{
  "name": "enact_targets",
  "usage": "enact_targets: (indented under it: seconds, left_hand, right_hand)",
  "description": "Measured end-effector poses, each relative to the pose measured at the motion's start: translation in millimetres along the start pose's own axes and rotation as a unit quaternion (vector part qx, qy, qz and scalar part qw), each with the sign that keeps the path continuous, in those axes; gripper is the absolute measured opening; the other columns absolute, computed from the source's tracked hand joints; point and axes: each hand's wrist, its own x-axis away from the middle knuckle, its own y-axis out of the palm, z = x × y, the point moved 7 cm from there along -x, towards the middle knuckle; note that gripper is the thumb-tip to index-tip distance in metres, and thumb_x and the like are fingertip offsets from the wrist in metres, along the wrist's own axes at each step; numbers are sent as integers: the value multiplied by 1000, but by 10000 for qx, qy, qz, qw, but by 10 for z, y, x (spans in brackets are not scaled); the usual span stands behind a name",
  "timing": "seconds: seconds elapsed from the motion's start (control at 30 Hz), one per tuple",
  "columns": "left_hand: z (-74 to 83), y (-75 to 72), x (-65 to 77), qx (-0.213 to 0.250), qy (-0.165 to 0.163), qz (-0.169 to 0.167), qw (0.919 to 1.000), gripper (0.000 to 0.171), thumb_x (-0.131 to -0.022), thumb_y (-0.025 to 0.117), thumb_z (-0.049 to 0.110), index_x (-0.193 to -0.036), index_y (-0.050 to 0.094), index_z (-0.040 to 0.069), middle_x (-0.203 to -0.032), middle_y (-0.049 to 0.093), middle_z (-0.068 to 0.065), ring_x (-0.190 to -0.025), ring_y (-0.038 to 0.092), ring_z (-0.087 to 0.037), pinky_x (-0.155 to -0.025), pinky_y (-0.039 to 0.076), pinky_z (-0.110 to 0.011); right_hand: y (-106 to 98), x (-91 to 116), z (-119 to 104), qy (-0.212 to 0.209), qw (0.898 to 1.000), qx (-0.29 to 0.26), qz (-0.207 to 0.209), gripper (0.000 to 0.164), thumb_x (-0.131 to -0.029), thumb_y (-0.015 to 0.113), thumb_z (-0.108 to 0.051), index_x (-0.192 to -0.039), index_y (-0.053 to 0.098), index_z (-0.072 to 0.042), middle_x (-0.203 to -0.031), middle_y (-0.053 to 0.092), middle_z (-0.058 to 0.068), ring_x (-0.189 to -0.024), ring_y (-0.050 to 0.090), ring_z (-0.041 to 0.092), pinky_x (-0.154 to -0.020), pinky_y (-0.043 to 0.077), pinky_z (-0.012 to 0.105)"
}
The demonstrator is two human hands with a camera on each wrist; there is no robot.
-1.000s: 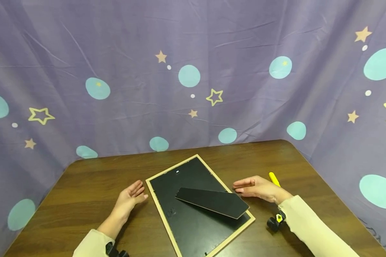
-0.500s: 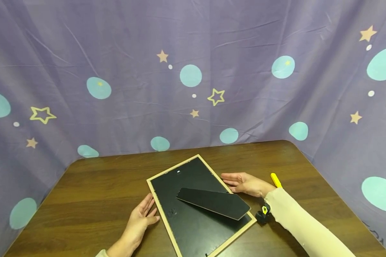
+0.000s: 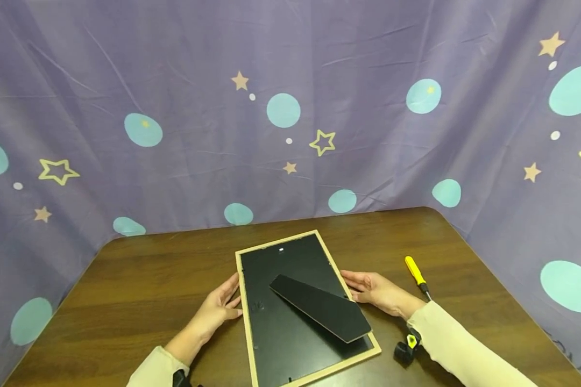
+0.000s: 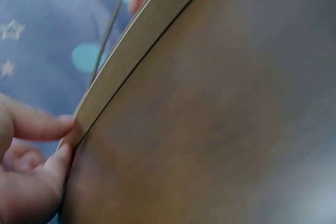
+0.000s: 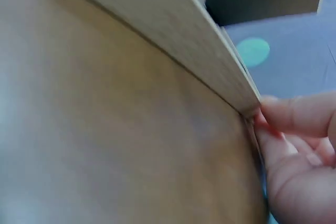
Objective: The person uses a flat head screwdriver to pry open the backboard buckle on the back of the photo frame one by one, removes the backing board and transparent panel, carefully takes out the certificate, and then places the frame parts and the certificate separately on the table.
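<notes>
A picture frame (image 3: 249, 328) lies back up on the table, with a pale wood border and a black backing board (image 3: 266, 344). Its black easel stand (image 3: 321, 306) slants across the backing, the wide end raised towards the lower right. My left hand (image 3: 210, 314) holds the frame's left side; the left wrist view has finger and thumb tips (image 4: 65, 124) together at the wooden edge. On the opposite side, my right hand (image 3: 380, 293) holds the edge, and the right wrist view has its fingertips (image 5: 269, 106) there. The frame's front is hidden.
A screwdriver (image 3: 415, 271) with a yellow handle lies right of the frame, its shaft partly behind my right forearm. The brown wooden table (image 3: 164, 263) ends at a purple curtain (image 3: 198, 134) with stars and blue spots.
Both hands have come in from beside the frame to its long edges. In the last half second the frame has turned clockwise, and more of the screwdriver shows.
</notes>
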Motion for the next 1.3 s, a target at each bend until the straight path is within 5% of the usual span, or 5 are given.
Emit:
enact_targets:
  seconds: [0.2,0.4,1.03,1.17,1.3]
  left_hand:
    - [-10,-81,-214,-60,121,-834,9964,89,-75,54,-21,-147,3,-9,-154,-3,-26,-141,-1,-40,-103,40,-23]
    - [-14,-66,-355,-87,313,-1201,9922,87,-78,55,-18,-148,3,-7,-155,-2,-24,-141,-1,-40,-104,38,-21]
    - [49,34,-343,-136,584,-999,9932,81,-78,55,-20,-145,9,-13,-152,4,-29,-139,5,-41,-106,34,-22]
    - [57,-19,-276,-403,691,-960,9922,80,-79,62,-13,-144,15,-13,-151,10,-30,-138,9,-43,-102,39,-17]
    - [51,21,-260,-426,772,-1033,9907,80,-79,64,-10,-143,15,-15,-150,10,-31,-137,9,-45,-101,39,-16]
  right_hand:
    - [156,172,-7,-204,9990,-13,388,67,-87,50,13,-141,10,19,-148,9,36,-136,10,46,-98,43,19]
    - [227,281,-23,-342,9978,-95,565,68,-86,49,14,-141,8,20,-146,10,37,-134,16,46,-99,44,22]
    - [79,329,-77,-297,9987,345,242,67,-87,52,11,-140,12,20,-148,9,36,-136,7,48,-100,44,23]
    - [-1,368,-167,-174,9935,1113,145,64,-90,58,-2,-139,23,19,-146,21,36,-135,21,49,-100,44,22]
    - [-236,513,-338,-222,9833,1639,754,52,-90,60,-7,-132,40,17,-134,41,37,-122,46,45,-92,50,21]
